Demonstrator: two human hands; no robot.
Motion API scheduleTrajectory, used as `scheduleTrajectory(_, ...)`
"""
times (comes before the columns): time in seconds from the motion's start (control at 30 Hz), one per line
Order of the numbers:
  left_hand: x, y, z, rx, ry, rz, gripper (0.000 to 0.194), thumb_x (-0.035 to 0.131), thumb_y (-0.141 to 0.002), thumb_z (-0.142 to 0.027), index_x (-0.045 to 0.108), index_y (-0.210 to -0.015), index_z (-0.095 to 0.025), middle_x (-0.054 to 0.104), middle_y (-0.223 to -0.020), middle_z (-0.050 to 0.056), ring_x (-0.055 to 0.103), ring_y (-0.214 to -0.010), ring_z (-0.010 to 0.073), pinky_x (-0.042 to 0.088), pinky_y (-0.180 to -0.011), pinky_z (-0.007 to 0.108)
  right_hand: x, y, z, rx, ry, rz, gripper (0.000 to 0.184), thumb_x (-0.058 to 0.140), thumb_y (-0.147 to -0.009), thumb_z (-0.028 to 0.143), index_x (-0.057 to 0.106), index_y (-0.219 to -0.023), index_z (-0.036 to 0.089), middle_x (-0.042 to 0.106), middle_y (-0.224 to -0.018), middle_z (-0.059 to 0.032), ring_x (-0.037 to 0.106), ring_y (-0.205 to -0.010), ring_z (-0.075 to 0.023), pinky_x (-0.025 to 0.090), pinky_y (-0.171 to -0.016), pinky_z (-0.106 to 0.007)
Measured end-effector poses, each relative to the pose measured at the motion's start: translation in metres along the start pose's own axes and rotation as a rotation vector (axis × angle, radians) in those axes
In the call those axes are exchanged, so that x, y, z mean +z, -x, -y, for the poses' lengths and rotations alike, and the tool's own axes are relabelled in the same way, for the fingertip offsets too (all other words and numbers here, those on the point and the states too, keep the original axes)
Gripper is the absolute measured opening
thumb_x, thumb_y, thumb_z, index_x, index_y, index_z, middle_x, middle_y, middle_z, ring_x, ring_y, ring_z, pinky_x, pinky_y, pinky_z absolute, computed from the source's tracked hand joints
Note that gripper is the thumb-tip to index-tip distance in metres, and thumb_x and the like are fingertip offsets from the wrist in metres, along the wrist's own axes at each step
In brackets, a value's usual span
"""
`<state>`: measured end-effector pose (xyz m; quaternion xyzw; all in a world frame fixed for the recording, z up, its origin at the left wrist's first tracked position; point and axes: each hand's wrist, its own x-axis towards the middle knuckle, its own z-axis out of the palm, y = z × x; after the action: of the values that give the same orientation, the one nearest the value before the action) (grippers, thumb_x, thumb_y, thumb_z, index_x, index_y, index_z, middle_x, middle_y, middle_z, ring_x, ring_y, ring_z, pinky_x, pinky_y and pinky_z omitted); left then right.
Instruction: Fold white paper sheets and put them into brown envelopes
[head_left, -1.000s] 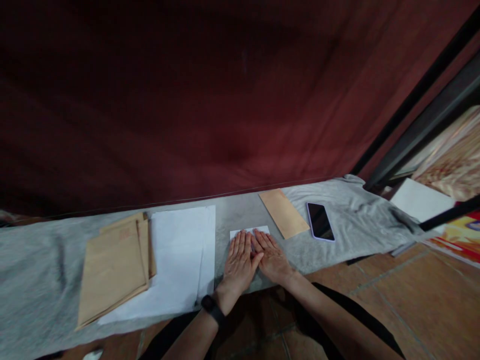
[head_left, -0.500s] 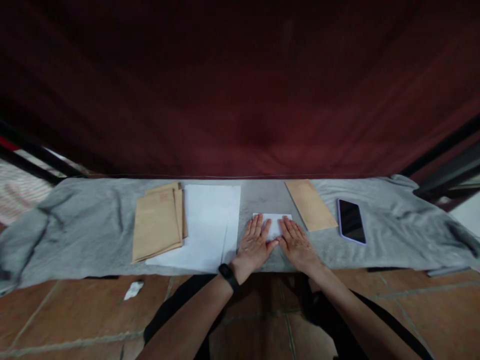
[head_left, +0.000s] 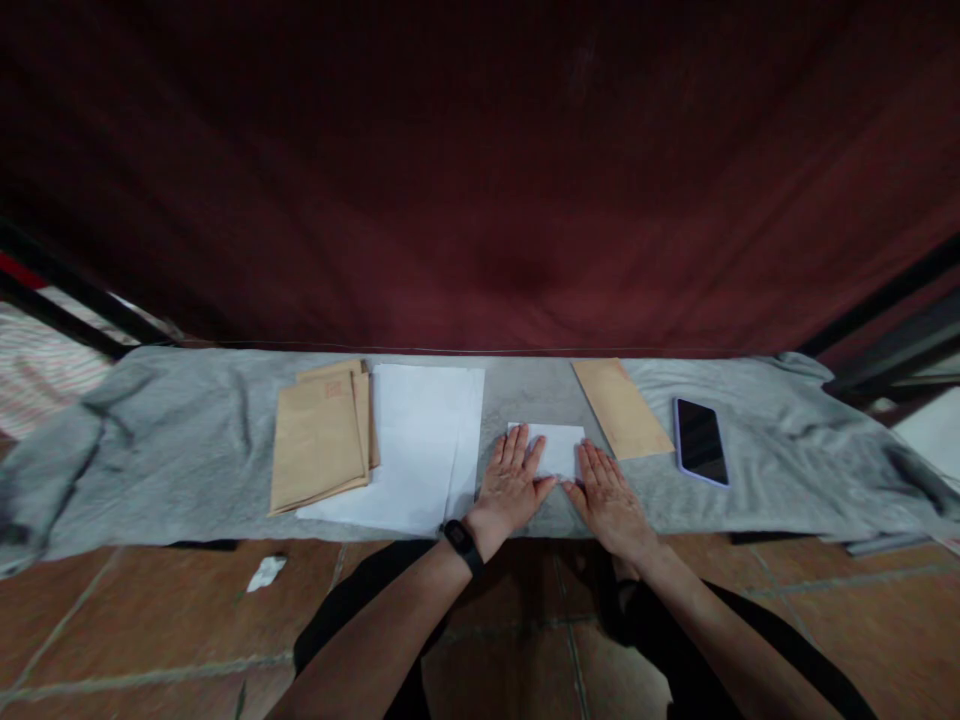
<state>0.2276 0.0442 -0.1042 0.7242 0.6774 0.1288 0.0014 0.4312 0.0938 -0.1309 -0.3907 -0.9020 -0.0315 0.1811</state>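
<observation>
- Left hand (head_left: pixel 514 485): flat, fingers spread, gripping nothing, over the left end of the small white paper rectangle (head_left: pixel 560 450).
- Paper rectangle: on grey cloth (head_left: pixel 187 430); probably light, easily creased, best held by opposite edges.
- Right hand (head_left: pixel 611 500): flat, unclenched, fingertips at the rectangle's right edge.

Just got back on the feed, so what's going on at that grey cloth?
A person has both bare hands flat at a small white paper rectangle on the grey cloth. The left hand covers its left side; the right hand is at its right edge. To the left, a stack of envelope-like brown papers partly overlaps large white paper sheets. To the right lie a single brown paper rectangle and a lilac-edged phone, its screen dark.
</observation>
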Motion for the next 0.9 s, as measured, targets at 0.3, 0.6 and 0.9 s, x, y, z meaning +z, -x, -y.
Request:
scheduleTrajectory(0.3, -0.001, 0.005, 0.002, 0.006, 0.007, -0.058, 0.069, 0.043, -0.096, -0.057, 0.033, -0.154, -0.021, 0.030, -0.162, 0.015, 0.023, -0.151, 0.0308, 0.026, -0.120, 0.050, 0.003, 0.001, 0.000, -0.002, 0.068, -0.043, 0.068, 0.040, -0.103, 0.044, 0.024, -0.156, 0.003, 0.035, -0.156, -0.0241, 0.037, -0.144, -0.0329, 0.033, -0.116, -0.050)
scheduleTrajectory(0.6, -0.004, 0.003, 0.000, -0.015, -0.033, -0.045, 0.066, 0.048, -0.095, -0.051, 0.037, -0.152, -0.021, 0.031, -0.162, 0.015, 0.028, -0.150, 0.0316, 0.027, -0.120, 0.049, -0.006, 0.009, -0.003, 0.035, 0.101, -0.034, 0.062, 0.043, -0.102, 0.044, 0.042, -0.147, 0.002, 0.046, -0.150, -0.0238, 0.043, -0.140, -0.0323, 0.035, -0.114, -0.048)
scheduleTrajectory(0.9, 0.005, 0.009, 0.012, -0.006, -0.107, -0.082, 0.065, 0.042, -0.097, -0.049, 0.039, -0.149, -0.010, 0.036, -0.158, 0.022, 0.032, -0.148, 0.0317, 0.033, -0.117, 0.050, -0.020, -0.037, -0.002, 0.215, -0.071, 0.109, 0.051, 0.043, -0.100, 0.031, 0.049, -0.145, 0.008, 0.052, -0.146, -0.0183, 0.047, -0.136, -0.0279, 0.038, -0.112, -0.045)
